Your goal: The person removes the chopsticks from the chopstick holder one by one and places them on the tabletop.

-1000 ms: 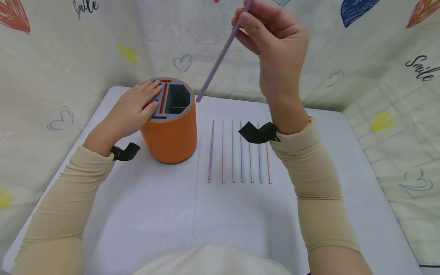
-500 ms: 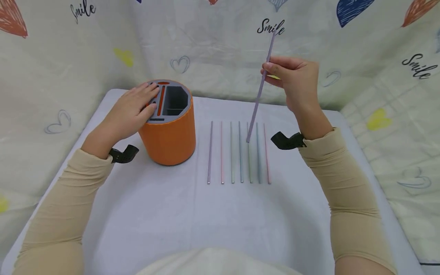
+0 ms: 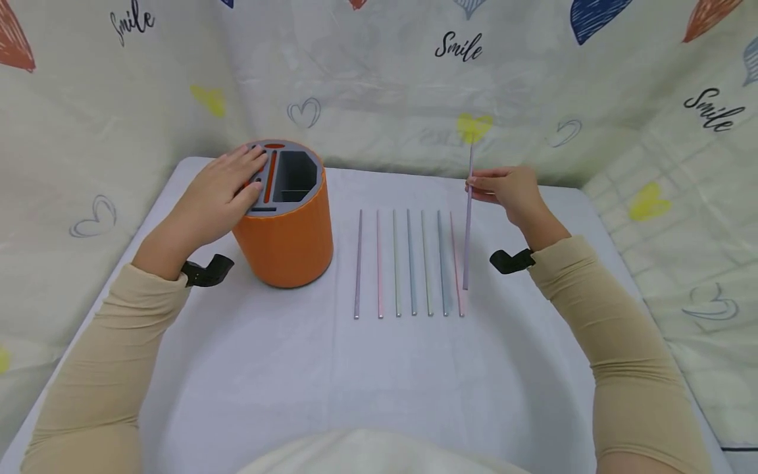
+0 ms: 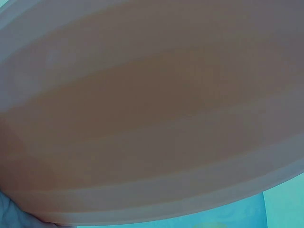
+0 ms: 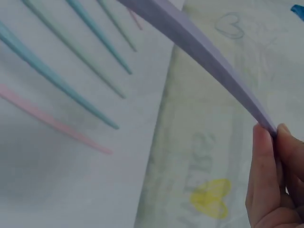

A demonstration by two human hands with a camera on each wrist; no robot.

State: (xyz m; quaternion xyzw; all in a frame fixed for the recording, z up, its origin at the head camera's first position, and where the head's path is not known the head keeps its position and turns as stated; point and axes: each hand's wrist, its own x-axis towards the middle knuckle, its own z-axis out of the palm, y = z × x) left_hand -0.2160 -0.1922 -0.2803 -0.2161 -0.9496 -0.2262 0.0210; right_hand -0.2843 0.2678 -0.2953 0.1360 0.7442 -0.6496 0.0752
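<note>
My right hand (image 3: 503, 191) pinches a lavender chopstick (image 3: 468, 230) near its upper part, thumb against fingertips. The chopstick has flat-sided faces in the right wrist view and hangs steeply, its lower end close to the right of a pink chopstick (image 3: 457, 276). Several pastel chopsticks lie side by side on the white table, with another lavender chopstick (image 3: 358, 270) leftmost. My left hand (image 3: 216, 191) rests on the grey slotted top of an orange round utensil holder (image 3: 287, 253), fingers spread over its left part. The holder's wall (image 4: 156, 99) fills most of the left wrist view.
The white tabletop (image 3: 331, 375) stretches in front of the row and to both sides. A pale printed curtain (image 3: 379, 85) with hearts and lettering rises right behind the table's back edge and along both sides.
My right hand has come down and to the right with the lavender chopstick, from near the utensil holder to the row's right end. The left hand stays on the holder.
</note>
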